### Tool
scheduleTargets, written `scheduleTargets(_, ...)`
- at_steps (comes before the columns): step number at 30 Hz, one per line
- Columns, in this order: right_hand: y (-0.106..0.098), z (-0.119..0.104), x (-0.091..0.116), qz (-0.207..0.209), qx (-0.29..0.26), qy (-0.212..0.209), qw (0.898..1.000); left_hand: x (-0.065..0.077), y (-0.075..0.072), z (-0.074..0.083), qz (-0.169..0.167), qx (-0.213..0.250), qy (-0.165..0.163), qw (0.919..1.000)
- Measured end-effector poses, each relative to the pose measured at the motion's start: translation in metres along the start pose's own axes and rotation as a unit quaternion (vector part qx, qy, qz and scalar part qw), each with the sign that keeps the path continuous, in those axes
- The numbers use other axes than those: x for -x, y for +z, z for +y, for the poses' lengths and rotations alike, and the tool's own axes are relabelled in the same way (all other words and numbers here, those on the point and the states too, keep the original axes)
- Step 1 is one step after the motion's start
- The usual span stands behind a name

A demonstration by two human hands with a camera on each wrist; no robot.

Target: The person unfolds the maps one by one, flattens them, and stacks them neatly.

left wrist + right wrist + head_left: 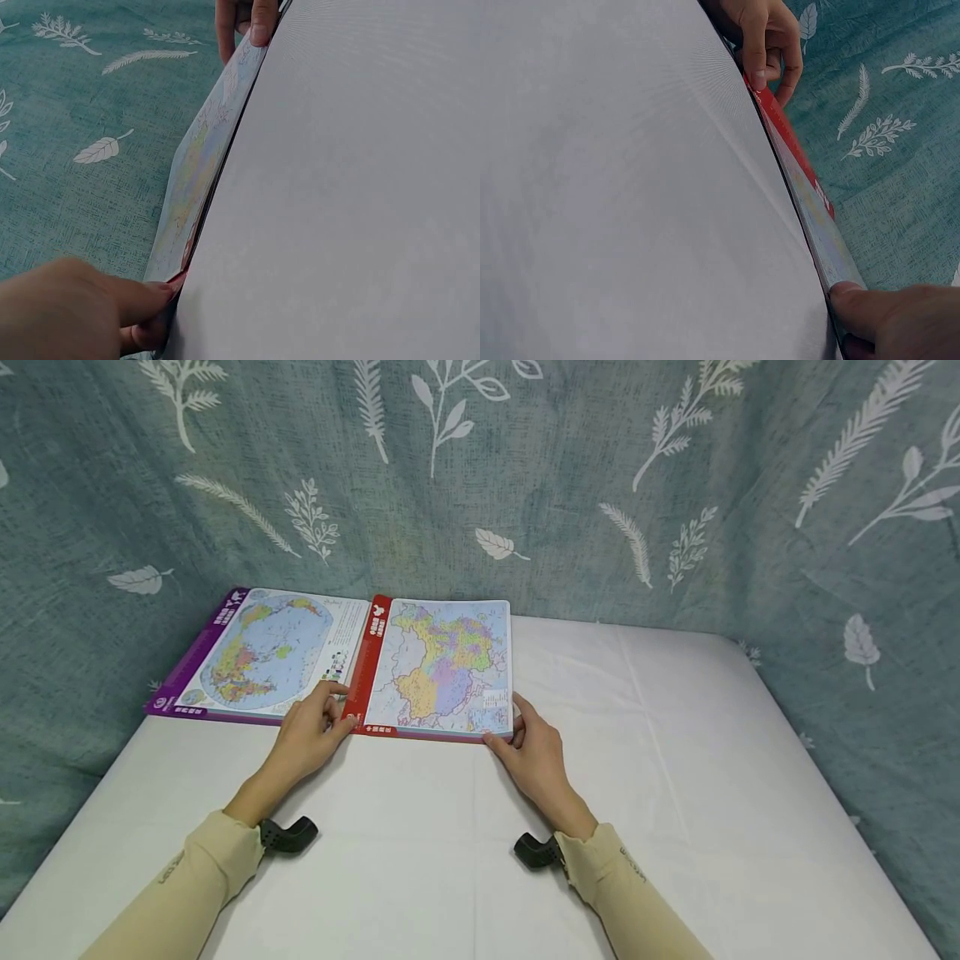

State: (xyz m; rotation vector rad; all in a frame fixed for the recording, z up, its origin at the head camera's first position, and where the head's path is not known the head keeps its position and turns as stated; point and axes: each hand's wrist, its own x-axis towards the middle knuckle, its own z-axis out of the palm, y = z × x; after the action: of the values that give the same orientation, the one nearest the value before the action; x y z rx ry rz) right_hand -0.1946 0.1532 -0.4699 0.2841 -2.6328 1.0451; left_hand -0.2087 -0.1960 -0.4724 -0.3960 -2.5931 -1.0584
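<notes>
The person's left hand [311,731] and right hand [538,756] both grasped a flat, rectangular map board with a glossy red border and a multicoloured printed map [450,668]. It lay between the two hands and extended away from them, on a tabletop spread with smooth white cloth [420,827]. The left thumb pressed its red near corner; the right thumb lay on its opposite near corner, with fingers bent round the side edge. Beyond the left hand and to its left lay a flat, rectangular map board with a purple border and an oval world map [266,652], right beside the red-bordered board; whether they overlapped was unclear. Behind each hand, a curved black plastic device [291,837] stuck out from a beige fabric sleeve [195,877]. Farther beyond both hands hung a teal curtain printed with white leaves [562,485].
</notes>
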Motion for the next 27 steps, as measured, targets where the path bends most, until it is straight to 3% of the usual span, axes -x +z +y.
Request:
scheduleTargets(18, -0.0011, -0.0012, 0.0012, 0.001, -0.027, -0.003, 1.0, 0.001, -0.0018, 0.002, -0.011, 0.026, -0.033, 0.999)
scheduleTargets(27, -0.007, -0.002, 0.0043, 0.034, -0.036, -0.016, 0.999, 0.0017, -0.0008, 0.0025, -0.011, 0.033, -0.033, 0.9988)
